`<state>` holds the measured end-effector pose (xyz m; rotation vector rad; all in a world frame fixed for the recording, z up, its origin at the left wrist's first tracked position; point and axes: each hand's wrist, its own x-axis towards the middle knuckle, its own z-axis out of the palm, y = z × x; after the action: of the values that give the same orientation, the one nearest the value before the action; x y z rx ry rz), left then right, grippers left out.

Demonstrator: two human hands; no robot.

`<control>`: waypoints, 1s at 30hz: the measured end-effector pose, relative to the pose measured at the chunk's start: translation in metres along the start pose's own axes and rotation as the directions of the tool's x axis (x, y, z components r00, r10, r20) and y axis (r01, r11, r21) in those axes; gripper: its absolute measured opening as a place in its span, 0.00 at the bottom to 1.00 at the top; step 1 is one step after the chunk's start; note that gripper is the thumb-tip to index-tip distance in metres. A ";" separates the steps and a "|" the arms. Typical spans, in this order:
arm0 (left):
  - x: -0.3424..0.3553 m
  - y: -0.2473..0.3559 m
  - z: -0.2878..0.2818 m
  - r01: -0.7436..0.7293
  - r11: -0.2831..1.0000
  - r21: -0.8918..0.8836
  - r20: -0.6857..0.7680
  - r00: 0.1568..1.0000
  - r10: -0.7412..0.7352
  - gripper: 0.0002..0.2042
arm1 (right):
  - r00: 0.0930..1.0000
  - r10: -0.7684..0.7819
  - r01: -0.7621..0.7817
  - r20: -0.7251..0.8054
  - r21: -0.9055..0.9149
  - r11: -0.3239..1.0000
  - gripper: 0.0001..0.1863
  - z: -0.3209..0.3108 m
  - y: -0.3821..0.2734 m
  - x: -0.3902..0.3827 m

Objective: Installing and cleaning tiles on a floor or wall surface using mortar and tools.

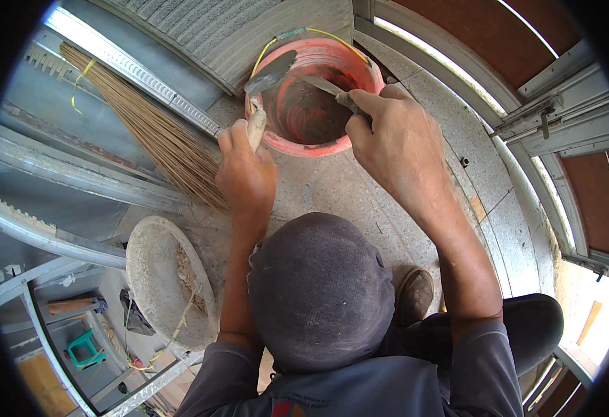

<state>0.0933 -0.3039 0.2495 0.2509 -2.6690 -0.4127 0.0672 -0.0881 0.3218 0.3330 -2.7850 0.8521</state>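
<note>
My left hand (247, 167) grips the pale wooden handle (256, 127) of a trowel, whose grey blade (271, 72) rises over the left rim of a red bucket (297, 147). My right hand (398, 142) is closed on the dark handle of a second bladed tool (322, 86); its narrow blade reaches left over the bucket, toward the trowel. Inside the bucket is greyish-brown residue (318, 111). A yellow handle with a pale green grip (290, 33) arches over the back of the bucket.
A bundle of thin sticks (144, 132) lies among metal rails at left, near a whitish basin (144, 264) with debris. Metal-framed panels (582, 201) line the right; a ridged panel (214, 35) stands behind. A head in a grey cap (318, 292) and a shoe (414, 292) show below.
</note>
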 end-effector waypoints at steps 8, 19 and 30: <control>-0.001 -0.010 0.004 -0.097 0.990 0.103 -0.107 0.988 0.108 0.24 | 0.993 -0.119 0.117 -0.024 -0.082 0.990 0.14 0.012 -0.014 -0.002; -0.012 -0.009 0.003 -0.056 0.997 0.049 -0.069 0.996 0.060 0.22 | 0.998 -0.046 0.046 0.045 0.002 0.999 0.14 0.037 0.032 0.070; 0.003 -0.007 0.000 0.104 0.967 -0.233 0.067 0.994 -0.090 0.18 | 0.992 0.055 -0.038 -0.114 0.147 0.988 0.15 0.019 0.016 0.056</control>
<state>0.0919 -0.3113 0.2484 0.3014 -2.6367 -0.7727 0.0066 -0.0942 0.3132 0.2326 -2.6385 1.0530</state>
